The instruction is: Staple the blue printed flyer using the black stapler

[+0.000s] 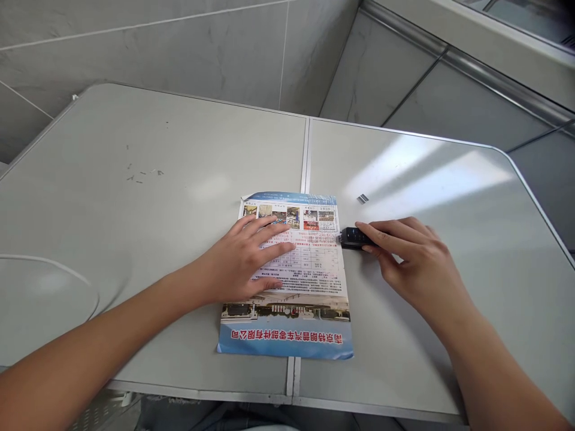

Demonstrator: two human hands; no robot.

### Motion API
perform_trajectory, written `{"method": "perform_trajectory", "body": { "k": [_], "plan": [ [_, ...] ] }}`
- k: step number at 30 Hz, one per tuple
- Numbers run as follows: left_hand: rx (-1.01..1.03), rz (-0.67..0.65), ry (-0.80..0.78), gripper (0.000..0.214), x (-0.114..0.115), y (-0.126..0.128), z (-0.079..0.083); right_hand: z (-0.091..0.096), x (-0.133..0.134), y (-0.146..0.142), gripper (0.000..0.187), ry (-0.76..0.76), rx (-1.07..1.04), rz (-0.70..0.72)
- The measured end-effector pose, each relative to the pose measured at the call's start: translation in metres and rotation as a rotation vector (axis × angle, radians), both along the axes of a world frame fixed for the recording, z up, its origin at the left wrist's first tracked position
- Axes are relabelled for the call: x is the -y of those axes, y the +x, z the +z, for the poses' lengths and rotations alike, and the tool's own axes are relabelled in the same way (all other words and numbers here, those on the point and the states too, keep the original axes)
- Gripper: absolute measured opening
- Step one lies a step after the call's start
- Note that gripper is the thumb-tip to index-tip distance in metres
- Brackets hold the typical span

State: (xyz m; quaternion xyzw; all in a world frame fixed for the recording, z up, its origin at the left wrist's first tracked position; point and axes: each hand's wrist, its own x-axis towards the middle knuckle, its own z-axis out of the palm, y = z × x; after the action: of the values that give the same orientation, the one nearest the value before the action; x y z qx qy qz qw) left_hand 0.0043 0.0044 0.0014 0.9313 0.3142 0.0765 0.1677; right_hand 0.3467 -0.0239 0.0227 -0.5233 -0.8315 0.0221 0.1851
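Observation:
A printed leaflet point(305, 287) with photos and blue bands lies on the grey folding table point(135, 239), straddling its middle seam. My left hand point(245, 260) rests flat on the leaflet's left half with fingers spread. My right hand point(411, 257) is closed over a small black stapler point(353, 237) lying on the table. The stapler's front end touches the leaflet's right edge.
A small strip of staples point(362, 198) lies beyond the stapler. Several loose bent staples point(144, 175) are scattered at the table's left. A white cable point(49, 266) curves along the left side. Tiled walls and a window ledge stand behind the table.

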Motion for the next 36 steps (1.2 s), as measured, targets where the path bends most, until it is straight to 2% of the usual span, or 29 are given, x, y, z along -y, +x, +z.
{"method": "perform_trajectory", "body": {
  "k": [10,15,18,22,26,30,33,34,36],
  "plan": [
    [0.024,0.009,-0.015,0.060,-0.001,0.001,0.002,0.001,0.001,-0.015,0.062,0.042,0.317,0.008],
    [0.004,-0.011,0.008,0.061,-0.006,-0.001,0.002,0.003,0.002,-0.030,0.050,0.041,0.454,-0.050],
    [-0.008,-0.021,0.024,0.062,-0.009,-0.002,0.003,0.005,-0.004,-0.017,0.040,-0.009,0.343,-0.011],
    [0.002,-0.032,0.032,0.063,-0.010,-0.003,0.005,0.009,-0.016,0.022,0.046,-0.172,0.107,0.108],
    [0.000,-0.053,0.044,0.062,-0.011,-0.004,0.004,0.008,-0.022,0.043,0.028,-0.255,0.077,0.005],
    [-0.003,-0.055,0.047,0.063,-0.012,-0.004,0.004,0.005,-0.025,0.043,0.017,-0.111,0.178,-0.222],
    [-0.004,-0.053,0.026,0.070,-0.013,-0.003,0.006,0.003,-0.026,0.037,0.016,0.075,0.097,-0.391],
    [0.009,-0.040,0.007,0.077,-0.013,-0.002,0.007,0.002,-0.025,0.032,0.017,0.121,0.023,-0.407],
    [0.070,-0.002,-0.035,0.089,-0.013,-0.003,0.010,0.002,-0.019,0.017,0.020,0.144,-0.160,-0.344]
  ]
}}
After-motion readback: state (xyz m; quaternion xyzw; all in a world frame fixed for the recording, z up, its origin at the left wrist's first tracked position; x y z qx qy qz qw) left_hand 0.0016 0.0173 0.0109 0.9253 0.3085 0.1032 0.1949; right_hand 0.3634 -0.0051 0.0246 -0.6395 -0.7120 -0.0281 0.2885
